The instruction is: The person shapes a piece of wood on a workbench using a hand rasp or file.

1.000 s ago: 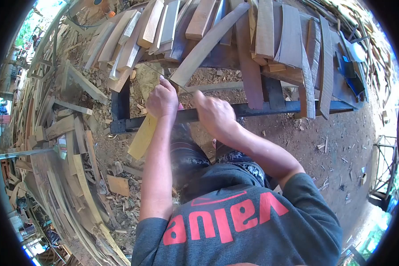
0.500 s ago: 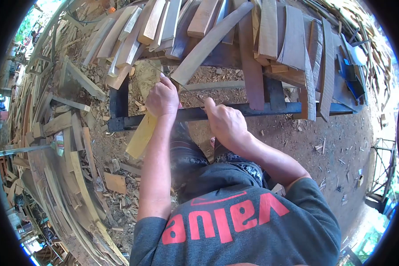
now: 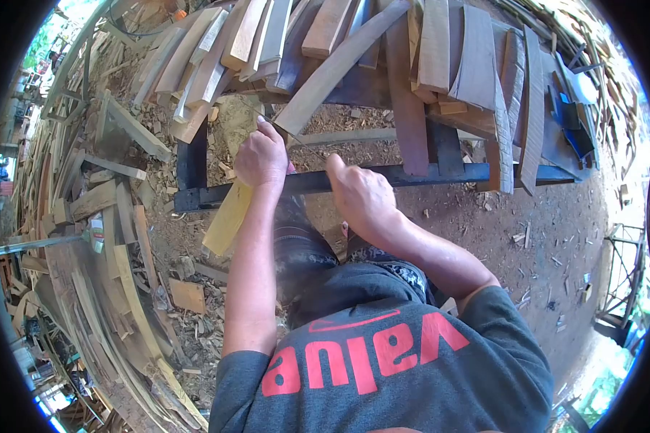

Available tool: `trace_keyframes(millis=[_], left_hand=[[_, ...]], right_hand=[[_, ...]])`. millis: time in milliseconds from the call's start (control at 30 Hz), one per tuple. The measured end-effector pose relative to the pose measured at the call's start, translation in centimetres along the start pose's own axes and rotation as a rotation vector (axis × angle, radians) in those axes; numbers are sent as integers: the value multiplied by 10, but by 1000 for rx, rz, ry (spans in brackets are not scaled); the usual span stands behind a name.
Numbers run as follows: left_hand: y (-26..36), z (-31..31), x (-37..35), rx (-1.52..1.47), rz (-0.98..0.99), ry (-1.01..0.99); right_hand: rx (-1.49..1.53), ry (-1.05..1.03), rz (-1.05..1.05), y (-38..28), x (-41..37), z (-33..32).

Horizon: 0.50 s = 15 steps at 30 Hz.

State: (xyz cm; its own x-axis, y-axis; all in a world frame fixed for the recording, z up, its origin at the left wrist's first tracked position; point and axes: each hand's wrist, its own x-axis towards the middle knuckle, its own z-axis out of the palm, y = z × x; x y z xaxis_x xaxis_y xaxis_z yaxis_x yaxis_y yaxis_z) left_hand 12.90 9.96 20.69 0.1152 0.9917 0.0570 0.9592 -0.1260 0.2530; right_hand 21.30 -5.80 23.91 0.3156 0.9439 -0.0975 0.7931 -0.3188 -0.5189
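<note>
My left hand (image 3: 261, 155) is closed around the top of a yellow wooden piece (image 3: 225, 219) that slants down and left across the dark bench rail (image 3: 426, 175). My right hand (image 3: 360, 193) sits just to the right, fist closed on the end of a thin blade-like tool (image 3: 305, 146). That tool runs up and left past the left hand's fingers. A long pale curved board (image 3: 332, 68) ends right above the left hand.
A dark bench frame carries a stack of curved wooden boards (image 3: 440, 58). Offcuts and planks (image 3: 101, 202) are heaped on the ground to the left. Bare dirt with chips (image 3: 527, 231) lies to the right. A blue object (image 3: 574, 123) rests at the bench's right end.
My right hand has shifted a little back and forth along the rail with the thin tool. My left hand stays clamped on the yellow piece.
</note>
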Motion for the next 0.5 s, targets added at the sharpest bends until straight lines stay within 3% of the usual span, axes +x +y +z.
trace_keyframes(millis=[167,367,500], left_hand=[[-1,0,2,12,14,-2],[0,4,1,53,23,96],[1,1,1,5,-4,5]], right_hand=[[41,105,-55,-6,37,13],[-47,-70,6,6,-5,-4],[57,82,-46,-4,32,18]])
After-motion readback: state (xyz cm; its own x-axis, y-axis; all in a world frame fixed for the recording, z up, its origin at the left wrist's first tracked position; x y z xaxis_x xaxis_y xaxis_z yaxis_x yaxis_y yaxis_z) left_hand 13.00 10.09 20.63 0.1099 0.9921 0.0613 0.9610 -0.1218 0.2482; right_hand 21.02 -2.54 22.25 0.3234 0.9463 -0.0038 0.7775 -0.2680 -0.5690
